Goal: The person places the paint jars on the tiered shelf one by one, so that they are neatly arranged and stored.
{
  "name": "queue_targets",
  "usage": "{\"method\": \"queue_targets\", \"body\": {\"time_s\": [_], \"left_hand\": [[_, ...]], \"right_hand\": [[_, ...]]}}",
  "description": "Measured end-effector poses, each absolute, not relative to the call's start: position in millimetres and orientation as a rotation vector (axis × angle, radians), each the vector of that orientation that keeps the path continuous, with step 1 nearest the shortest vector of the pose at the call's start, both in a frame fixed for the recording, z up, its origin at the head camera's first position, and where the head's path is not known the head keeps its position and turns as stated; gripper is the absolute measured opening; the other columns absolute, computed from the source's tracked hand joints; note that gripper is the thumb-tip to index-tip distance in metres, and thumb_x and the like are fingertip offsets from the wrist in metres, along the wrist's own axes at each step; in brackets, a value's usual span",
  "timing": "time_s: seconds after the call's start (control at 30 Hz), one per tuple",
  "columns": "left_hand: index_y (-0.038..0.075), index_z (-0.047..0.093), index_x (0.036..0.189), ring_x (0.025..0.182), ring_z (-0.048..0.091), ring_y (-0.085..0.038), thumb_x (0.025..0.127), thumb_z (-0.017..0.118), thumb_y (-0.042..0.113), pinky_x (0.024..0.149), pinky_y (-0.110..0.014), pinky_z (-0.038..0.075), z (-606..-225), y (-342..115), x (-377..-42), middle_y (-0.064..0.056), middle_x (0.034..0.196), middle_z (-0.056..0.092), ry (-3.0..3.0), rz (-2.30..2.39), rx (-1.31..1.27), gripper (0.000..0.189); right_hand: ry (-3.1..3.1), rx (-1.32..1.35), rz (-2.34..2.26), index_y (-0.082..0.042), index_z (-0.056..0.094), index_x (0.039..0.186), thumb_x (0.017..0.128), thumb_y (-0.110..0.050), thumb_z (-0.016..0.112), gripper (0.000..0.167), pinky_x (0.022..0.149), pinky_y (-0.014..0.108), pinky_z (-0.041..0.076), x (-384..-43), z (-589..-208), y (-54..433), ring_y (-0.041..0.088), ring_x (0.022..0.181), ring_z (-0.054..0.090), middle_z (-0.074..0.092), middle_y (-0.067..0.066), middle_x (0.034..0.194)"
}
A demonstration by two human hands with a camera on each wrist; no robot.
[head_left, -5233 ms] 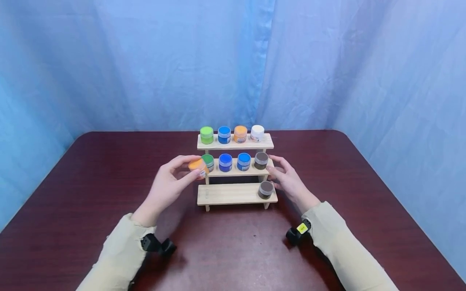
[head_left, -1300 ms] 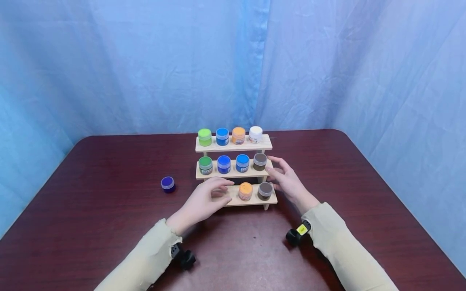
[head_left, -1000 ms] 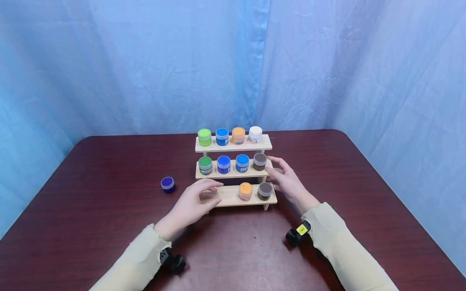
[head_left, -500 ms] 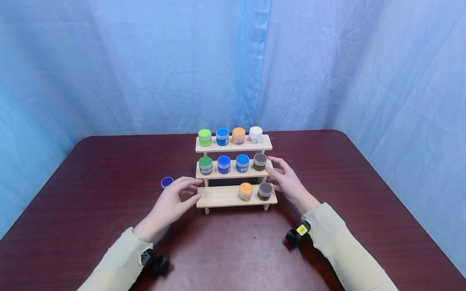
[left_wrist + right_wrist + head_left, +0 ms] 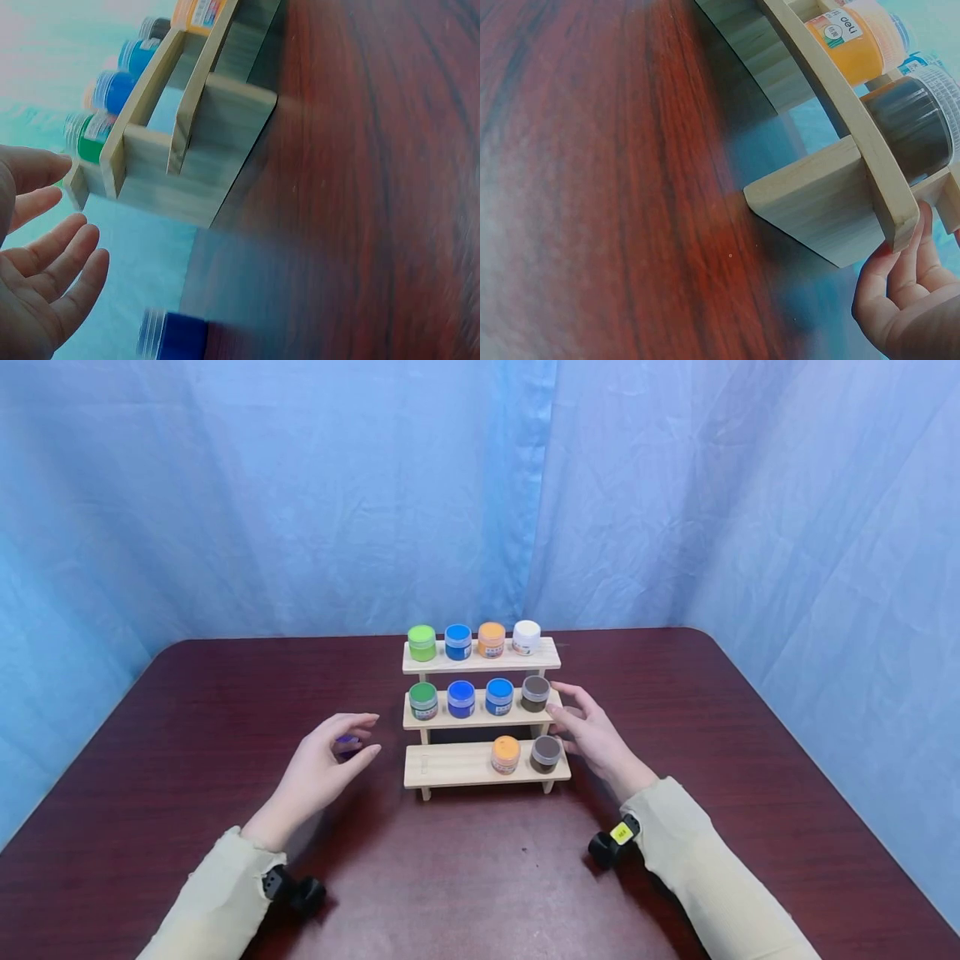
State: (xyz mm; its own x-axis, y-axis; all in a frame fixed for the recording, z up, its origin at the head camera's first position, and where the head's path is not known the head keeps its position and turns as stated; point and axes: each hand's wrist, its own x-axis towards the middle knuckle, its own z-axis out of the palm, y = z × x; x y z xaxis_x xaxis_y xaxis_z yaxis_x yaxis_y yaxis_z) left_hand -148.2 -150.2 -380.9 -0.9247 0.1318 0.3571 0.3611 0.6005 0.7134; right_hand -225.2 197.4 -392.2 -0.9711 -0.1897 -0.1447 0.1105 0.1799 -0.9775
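A three-tier wooden display rack (image 5: 450,765) bears small capped paint jars. My left hand (image 5: 318,770) is left of the rack, with fingers and thumb apart and nothing between them. It partly hides a dark blue paint jar (image 5: 347,742) standing on the table; in the left wrist view this dark blue jar (image 5: 180,336) stands apart from the fingers. My right hand (image 5: 596,739) holds the rack's right end. In the right wrist view its fingertips (image 5: 885,251) touch the lower shelf's end. On that bottom shelf are an orange paint jar (image 5: 506,755) and a dark brown paint jar (image 5: 545,754).
Green (image 5: 423,701), blue (image 5: 461,699), lighter blue (image 5: 499,697) and dark brown jars (image 5: 536,693) line the middle shelf. Light green (image 5: 422,643), blue, orange and white jars (image 5: 527,637) fill the top. A blue curtain (image 5: 360,493) hangs behind the dark red table (image 5: 480,877).
The orange jar, earlier in my left hand, now stands on the bottom shelf. My left hand has moved left from the shelf to the dark blue jar. My right hand stays at the rack.
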Motion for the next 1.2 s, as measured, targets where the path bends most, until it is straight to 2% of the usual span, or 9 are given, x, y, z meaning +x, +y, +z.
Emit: {"method": "queue_targets", "body": {"time_s": [0.2,0.4,0.93,1.2], "left_hand": [[0.002,0.061,0.121,0.097,0.062,-0.031,0.085,0.068,0.004,0.088,-0.045,0.053,-380.5,-159.6,-151.3,-0.018,0.113,0.061,-2.532,-1.252,-0.348,0.037],[-0.001,0.061,0.119,0.094,0.062,-0.030,0.080,0.071,-0.002,0.085,-0.044,0.053,-385.4,-167.7,-157.4,-0.018,0.110,0.062,-2.483,-1.219,-0.333,0.040],[0.000,0.054,0.129,0.108,0.060,-0.039,0.083,0.072,0.011,0.094,-0.050,0.049,-390.2,-180.3,-166.3,-0.023,0.121,0.056,-2.626,-1.285,-0.181,0.050],[0.000,0.051,0.131,0.110,0.059,-0.040,0.083,0.073,0.015,0.096,-0.050,0.047,-393.0,-187.1,-171.2,-0.025,0.125,0.056,-2.711,-1.290,-0.168,0.055]], "right_hand": [[2.216,-0.067,-1.883,-0.018,0.029,0.147,0.098,-0.024,0.050,0.053,0.076,0.027,0.051,-225.3,-392.4,197.7,0.015,0.088,0.053,0.055,0.013,0.117],[2.201,-0.061,-1.892,-0.018,0.029,0.147,0.099,-0.024,0.049,0.052,0.075,0.027,0.051,-225.5,-392.5,197.6,0.014,0.087,0.053,0.054,0.013,0.117],[2.197,-0.073,-1.865,-0.018,0.027,0.148,0.099,-0.027,0.049,0.055,0.087,0.035,0.050,-226.1,-392.2,196.5,0.015,0.091,0.053,0.046,0.022,0.133],[2.193,-0.067,-1.875,-0.018,0.027,0.148,0.099,-0.025,0.048,0.054,0.087,0.035,0.051,-223.7,-390.8,196.5,0.014,0.090,0.054,0.044,0.022,0.133]]}}
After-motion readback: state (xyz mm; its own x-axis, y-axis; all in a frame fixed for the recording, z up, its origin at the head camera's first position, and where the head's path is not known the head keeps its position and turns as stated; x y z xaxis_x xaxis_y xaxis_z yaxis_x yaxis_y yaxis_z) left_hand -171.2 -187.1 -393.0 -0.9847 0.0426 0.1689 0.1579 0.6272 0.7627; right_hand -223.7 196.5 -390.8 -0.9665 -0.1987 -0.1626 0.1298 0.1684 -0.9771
